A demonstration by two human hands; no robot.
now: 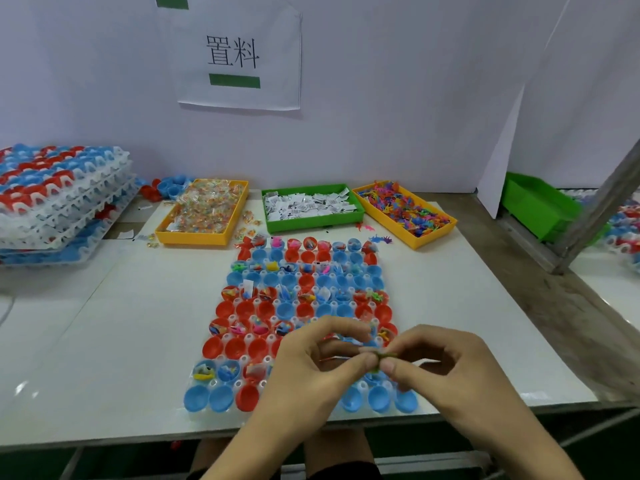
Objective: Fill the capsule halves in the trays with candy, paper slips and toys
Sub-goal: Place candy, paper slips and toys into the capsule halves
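White wall sign [238,53] reads "置料" w/ green bar.

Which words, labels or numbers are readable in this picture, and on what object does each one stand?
"置料": on the white paper sheet on the wall, above a green bar.
Paper slips in the green tray: barcode-like black print, too small to read.
No other text shows.

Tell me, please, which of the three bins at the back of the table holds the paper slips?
The green bin in the middle holds them: white printed slips. The yellow bin on its left holds wrapped candy, the yellow one on its right small colourful toys.
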